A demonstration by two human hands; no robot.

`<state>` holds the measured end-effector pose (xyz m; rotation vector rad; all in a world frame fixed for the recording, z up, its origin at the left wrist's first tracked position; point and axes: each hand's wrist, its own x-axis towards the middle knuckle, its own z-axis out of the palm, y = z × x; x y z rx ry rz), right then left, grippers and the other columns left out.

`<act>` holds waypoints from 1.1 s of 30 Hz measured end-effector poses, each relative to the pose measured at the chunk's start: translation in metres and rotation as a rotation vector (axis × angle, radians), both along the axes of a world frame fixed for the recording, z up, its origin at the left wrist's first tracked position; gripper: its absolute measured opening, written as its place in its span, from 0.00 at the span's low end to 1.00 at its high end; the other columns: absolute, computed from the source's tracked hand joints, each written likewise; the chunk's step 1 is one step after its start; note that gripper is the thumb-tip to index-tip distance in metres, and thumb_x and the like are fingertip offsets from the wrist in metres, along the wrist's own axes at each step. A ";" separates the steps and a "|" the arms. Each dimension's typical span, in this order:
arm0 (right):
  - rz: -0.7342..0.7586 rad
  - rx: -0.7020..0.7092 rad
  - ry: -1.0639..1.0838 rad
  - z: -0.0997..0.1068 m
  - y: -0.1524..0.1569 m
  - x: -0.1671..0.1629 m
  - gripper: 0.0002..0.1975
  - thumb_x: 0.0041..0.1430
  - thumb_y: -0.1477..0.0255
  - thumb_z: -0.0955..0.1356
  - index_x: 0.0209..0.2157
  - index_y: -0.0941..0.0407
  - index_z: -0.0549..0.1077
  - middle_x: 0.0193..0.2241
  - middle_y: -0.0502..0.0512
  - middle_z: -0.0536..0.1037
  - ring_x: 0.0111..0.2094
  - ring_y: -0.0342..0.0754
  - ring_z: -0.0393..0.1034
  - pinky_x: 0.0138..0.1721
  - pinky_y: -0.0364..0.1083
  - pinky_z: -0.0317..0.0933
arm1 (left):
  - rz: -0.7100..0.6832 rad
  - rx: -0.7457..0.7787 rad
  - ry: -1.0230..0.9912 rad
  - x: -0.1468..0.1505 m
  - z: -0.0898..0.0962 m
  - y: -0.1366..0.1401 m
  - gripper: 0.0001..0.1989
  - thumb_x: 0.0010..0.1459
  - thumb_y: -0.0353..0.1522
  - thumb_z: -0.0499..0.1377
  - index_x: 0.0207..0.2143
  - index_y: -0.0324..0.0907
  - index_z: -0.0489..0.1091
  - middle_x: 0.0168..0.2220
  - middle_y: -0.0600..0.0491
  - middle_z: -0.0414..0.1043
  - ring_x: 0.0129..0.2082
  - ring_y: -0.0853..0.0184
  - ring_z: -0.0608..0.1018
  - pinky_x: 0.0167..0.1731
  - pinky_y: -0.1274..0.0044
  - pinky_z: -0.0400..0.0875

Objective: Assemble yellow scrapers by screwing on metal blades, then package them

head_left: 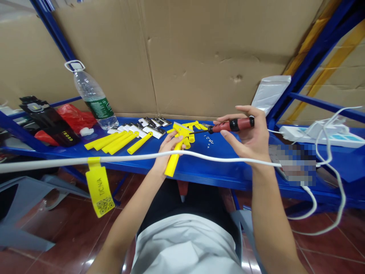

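My left hand [169, 146] is closed around a yellow scraper [173, 161], its handle slanting down towards me and its wide head uppermost. In my right hand [253, 135] is a screwdriver [225, 127] with a red and black handle, held almost level between thumb and fingers. Its thin dark shaft points left and its tip meets the scraper's head; whether it sits in a screw is too small to tell. Behind the head lie more yellow pieces [196, 125], partly hidden. Several small screws [209, 140] are scattered on the blue table below the screwdriver.
Yellow handles [119, 142] lie at left beside black-and-white cards [154, 131]. A water bottle [95, 99], red bag [75, 116] and black container [54, 125] stand farther left. A white cable [216, 156] crosses before my wrists. At right are a power strip [350, 139] and a blurred-out object [299, 165].
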<state>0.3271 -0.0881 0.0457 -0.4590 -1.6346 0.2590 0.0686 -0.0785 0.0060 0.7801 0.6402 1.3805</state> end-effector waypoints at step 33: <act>-0.055 -0.010 0.099 -0.002 0.000 -0.002 0.33 0.55 0.61 0.87 0.57 0.46 0.77 0.45 0.55 0.90 0.49 0.60 0.89 0.54 0.57 0.82 | -0.028 0.030 -0.003 0.000 -0.002 0.000 0.25 0.60 0.28 0.76 0.57 0.43 0.73 0.48 0.47 0.84 0.29 0.71 0.83 0.20 0.83 0.74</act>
